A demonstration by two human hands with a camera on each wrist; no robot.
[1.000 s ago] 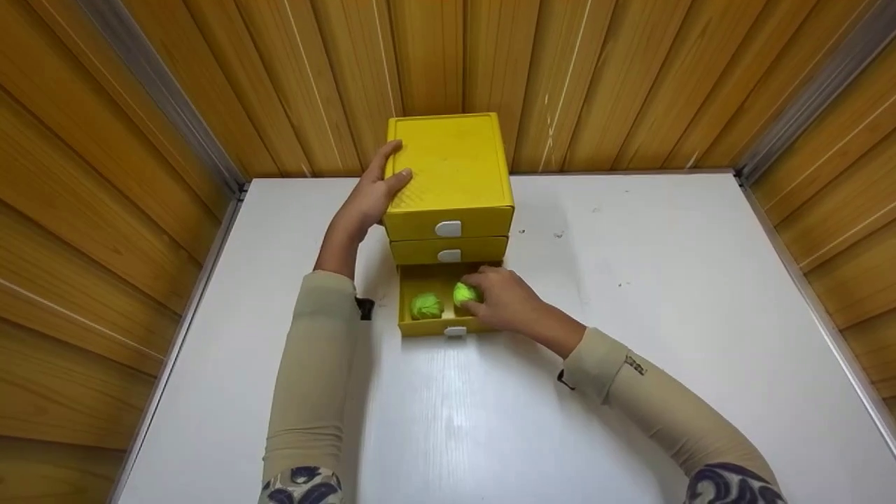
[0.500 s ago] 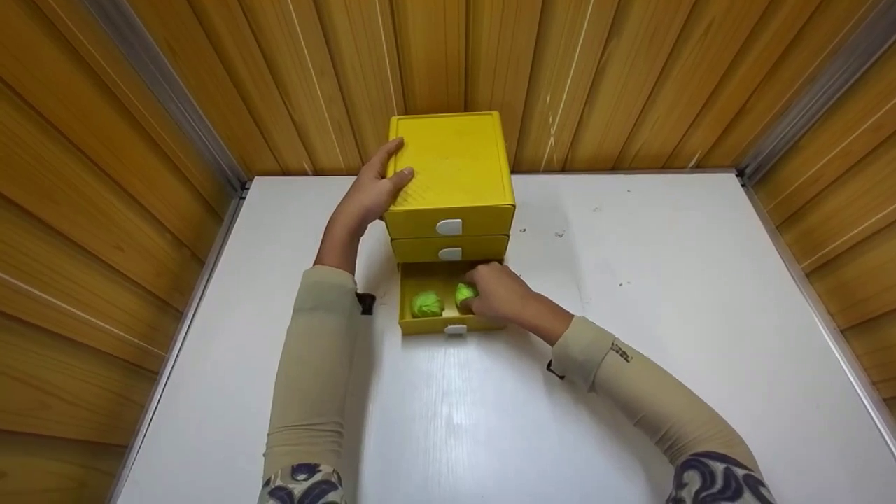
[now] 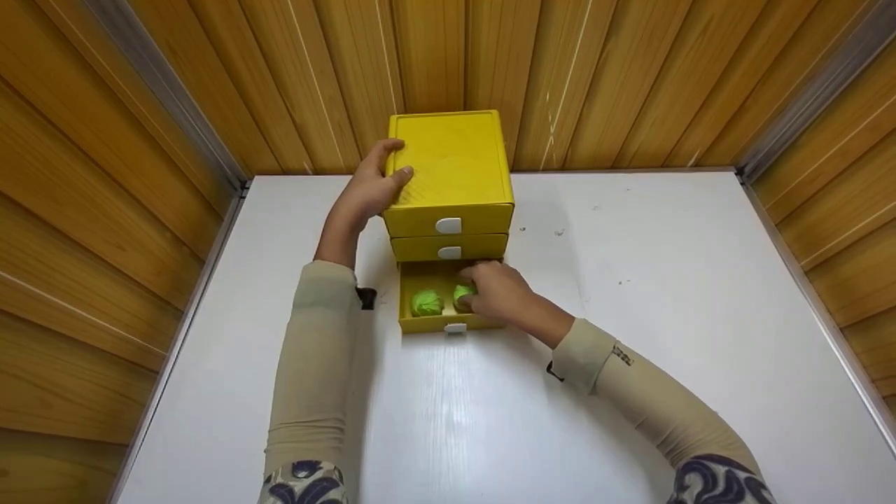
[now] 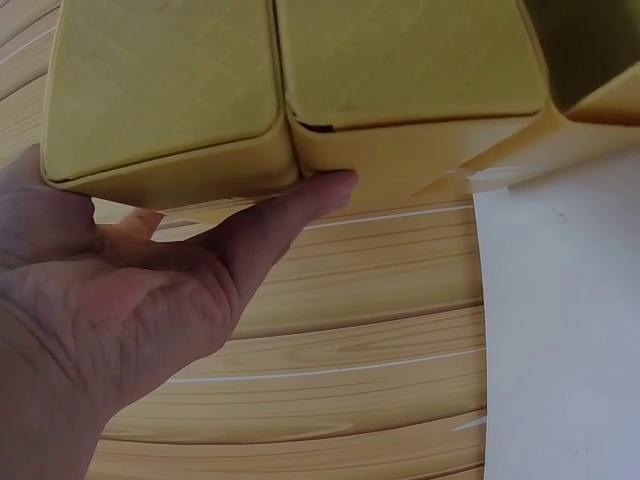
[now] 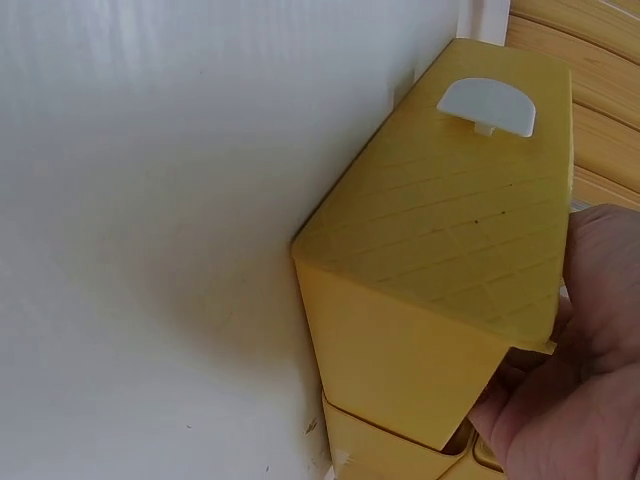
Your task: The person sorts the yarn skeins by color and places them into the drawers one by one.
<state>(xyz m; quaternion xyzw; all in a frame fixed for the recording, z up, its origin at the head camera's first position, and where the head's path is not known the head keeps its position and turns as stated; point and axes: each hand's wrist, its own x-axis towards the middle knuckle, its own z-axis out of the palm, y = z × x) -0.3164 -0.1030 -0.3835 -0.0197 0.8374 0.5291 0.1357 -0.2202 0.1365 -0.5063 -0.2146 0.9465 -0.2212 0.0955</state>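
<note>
A yellow drawer cabinet (image 3: 448,164) stands against the back wall, its lowest drawer (image 3: 421,327) pulled out. My left hand (image 3: 367,189) grips the cabinet's upper left edge, thumb and a finger over the top; in the left wrist view another finger (image 4: 325,190) lies along the side. Two crumpled bright green balls are in the drawer. The left green ball (image 3: 427,304) lies loose. Around the right green ball (image 3: 462,297), my right hand (image 3: 498,290) has its thumb and fingers, partly covering it. In the right wrist view the drawer front hides the ball and the fingertips.
Two upper drawers with white handles (image 3: 449,225) are pushed in. The cabinet stands on a white tabletop (image 3: 630,301), close to the wood-panelled back wall (image 3: 588,84). Panelled walls also rise on the left and right.
My right hand has shifted slightly left and farther into the drawer, its forefinger now reaching past the right green ball. The left hand keeps its place on the cabinet.
</note>
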